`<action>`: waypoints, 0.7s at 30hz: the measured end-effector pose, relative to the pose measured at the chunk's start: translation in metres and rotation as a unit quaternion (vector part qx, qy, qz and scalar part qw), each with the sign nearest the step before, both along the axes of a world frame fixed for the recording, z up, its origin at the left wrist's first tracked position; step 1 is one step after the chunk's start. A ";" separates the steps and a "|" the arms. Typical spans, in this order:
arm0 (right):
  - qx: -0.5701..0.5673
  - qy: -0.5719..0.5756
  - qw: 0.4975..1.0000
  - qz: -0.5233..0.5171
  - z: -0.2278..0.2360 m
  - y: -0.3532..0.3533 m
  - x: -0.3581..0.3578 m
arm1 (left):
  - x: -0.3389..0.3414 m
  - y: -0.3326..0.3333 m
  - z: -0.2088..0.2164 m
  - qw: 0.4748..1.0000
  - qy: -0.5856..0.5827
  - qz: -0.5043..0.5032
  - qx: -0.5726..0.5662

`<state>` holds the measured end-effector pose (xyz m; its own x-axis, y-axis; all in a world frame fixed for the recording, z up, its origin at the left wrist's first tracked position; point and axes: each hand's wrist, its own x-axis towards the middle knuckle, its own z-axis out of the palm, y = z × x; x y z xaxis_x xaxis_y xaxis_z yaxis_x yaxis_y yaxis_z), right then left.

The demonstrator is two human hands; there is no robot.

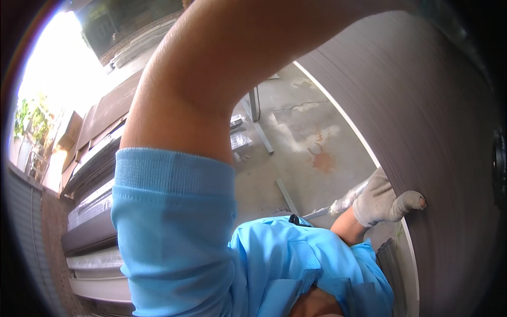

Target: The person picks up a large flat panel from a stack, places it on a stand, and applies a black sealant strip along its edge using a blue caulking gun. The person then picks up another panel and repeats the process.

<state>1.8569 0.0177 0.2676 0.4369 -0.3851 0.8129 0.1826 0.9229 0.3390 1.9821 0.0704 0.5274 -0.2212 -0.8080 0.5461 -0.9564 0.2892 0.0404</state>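
A: What is held on the right?

B: A big grey-brown board point(422, 105) is gripped by the right hand point(383, 201). A pale work glove is worn on that hand. The fingers are wrapped round the board's white left edge, and the thumb point(414, 201) is pressed on the board's face. The thumb tip of the glove is torn.

A: Where is the board?

B: The whole right side is filled by it, from near to far. Its white edge is seen as a long curved line running from the far middle down to the near right.

A: And the left hand?

B: It is not seen. Only the left arm point(222, 68) is seen, lifted up high, with a blue sleeve point(174, 227). Whether its fingers are open or closed cannot be told.

A: Is there room to move?

B: Some bare concrete floor point(311, 137) is left open between the board and the left side. A thin metal bar point(288, 195) is lying on it, and metal legs point(259, 121) are standing farther away.

A: Is anything stored there?

B: Long flat sheets and boards point(92, 211) are stacked on the left, one above the other. No boxes or bins can be made out.
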 end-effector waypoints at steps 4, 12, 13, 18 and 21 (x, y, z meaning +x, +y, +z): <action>-0.037 0.060 0.995 -0.076 0.004 -0.011 0.059 | 0.073 -0.028 0.015 0.999 0.002 -0.023 0.027; 0.208 0.105 0.971 0.054 -0.042 0.008 0.149 | 0.225 -0.107 0.008 0.994 0.000 -0.068 0.091; 0.222 0.138 0.965 0.003 -0.043 0.008 0.166 | 0.243 -0.117 -0.001 0.991 0.001 -0.075 0.108; 0.007 0.332 0.813 -0.478 -0.034 0.023 0.265 | 0.345 -0.151 -0.053 0.977 0.014 -0.103 0.186; 0.030 0.419 0.734 -0.534 -0.030 0.030 0.318 | 0.397 -0.172 -0.081 0.962 0.032 -0.123 0.240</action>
<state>2.1745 0.0479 0.2380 0.1965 -0.8959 0.3984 0.9584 0.0896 -0.2711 2.3789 -0.1012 0.4467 -0.4161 -0.8981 0.1421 -0.8525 0.4397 0.2827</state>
